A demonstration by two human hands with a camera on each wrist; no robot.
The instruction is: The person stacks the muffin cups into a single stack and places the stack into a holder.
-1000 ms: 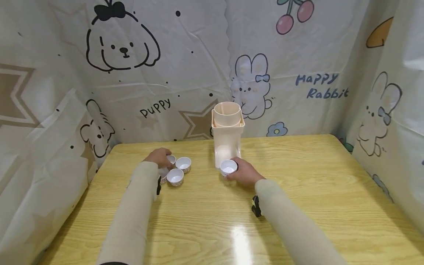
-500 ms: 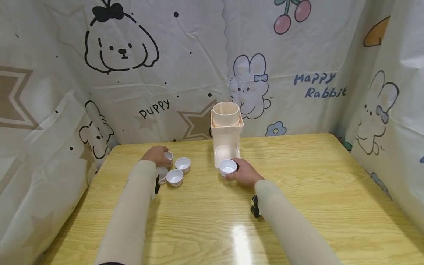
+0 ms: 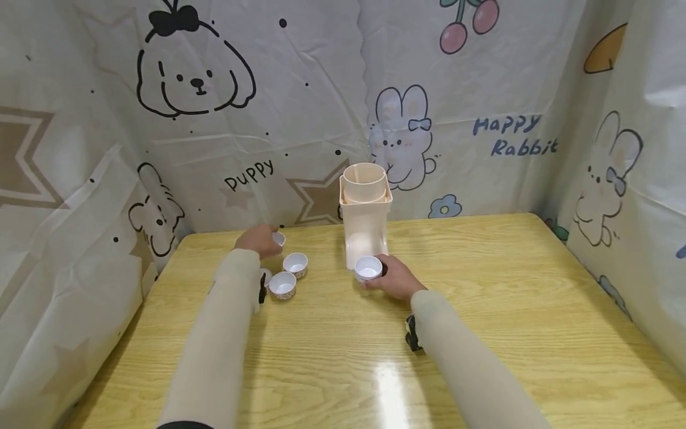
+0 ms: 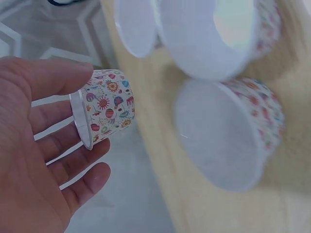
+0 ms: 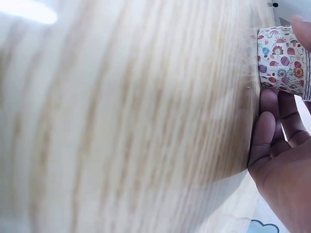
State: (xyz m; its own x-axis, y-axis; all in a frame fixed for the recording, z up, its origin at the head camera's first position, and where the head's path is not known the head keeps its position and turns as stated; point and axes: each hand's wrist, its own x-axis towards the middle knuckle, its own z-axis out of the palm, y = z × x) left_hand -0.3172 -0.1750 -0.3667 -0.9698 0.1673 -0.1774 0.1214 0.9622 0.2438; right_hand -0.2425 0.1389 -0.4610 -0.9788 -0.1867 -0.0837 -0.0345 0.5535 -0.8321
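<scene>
My left hand [image 3: 258, 241] pinches one small paper baking cup [image 4: 109, 104] between thumb and fingers, raised off the table behind the other cups. It is white inside, with a colourful printed pattern outside. Below that hand stand loose cups: one [image 3: 295, 265] at the back, one [image 3: 282, 286] in front, and one [image 3: 265, 276] half hidden by the sleeve. My right hand [image 3: 398, 278] grips a matching paper cup [image 3: 368, 269] upright, low at the table. Several thin rim edges show on this cup [image 5: 282, 58] in the right wrist view, like a nested stack.
A peach-coloured plastic holder [image 3: 366, 229] with a round tube [image 3: 365, 182] in its top stands at the table's back, right behind the right hand's cup. Printed cloth [image 3: 316, 119] hangs around the back and sides of the wooden table [image 3: 332, 357].
My left hand has lifted one paper cup out of the cluster, moving up and back with it. The right hand keeps its cup in the same place.
</scene>
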